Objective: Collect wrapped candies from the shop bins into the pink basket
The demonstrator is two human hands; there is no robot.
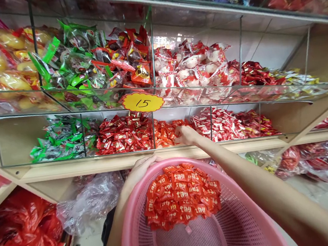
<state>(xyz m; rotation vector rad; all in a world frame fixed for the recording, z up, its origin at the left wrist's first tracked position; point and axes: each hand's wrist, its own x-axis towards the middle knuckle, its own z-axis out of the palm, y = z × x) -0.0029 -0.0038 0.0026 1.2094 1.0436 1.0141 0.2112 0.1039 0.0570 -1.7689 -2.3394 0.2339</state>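
Shop shelving fills most of the frame, with glass shelves [212,6] crammed with wrapped goodies up top and a wooden ledge [67,170] below. Starting lower left: a shiny red plastic bag [19,239], then a crumpled clear bag [92,201] under the ledge. Above that, green-wrapped packets [63,140] sit on the lower shelf, with dark red packets [123,134] next along. Around bottom center, the left hand [144,168] is against the far-left rim of a pink basket [237,218]; can't tell how firmly it's gripping, if at all. Inside, orange-red packets [182,195] are heaped at the far end, while the near end shows bare mesh. A yellow tag [143,102] reading 15 hangs just above center. Right of that, the right hand [186,135] is down in a compartment among matching loose packets [163,133], fingers curled, but whether they're pinching one I honestly can't tell. Progress-wise, I'd call it partway: decent pile gathered, some matching ones still on the shelf. Further right are red-and-white packets [223,125], then bagged stuff [292,160] below.
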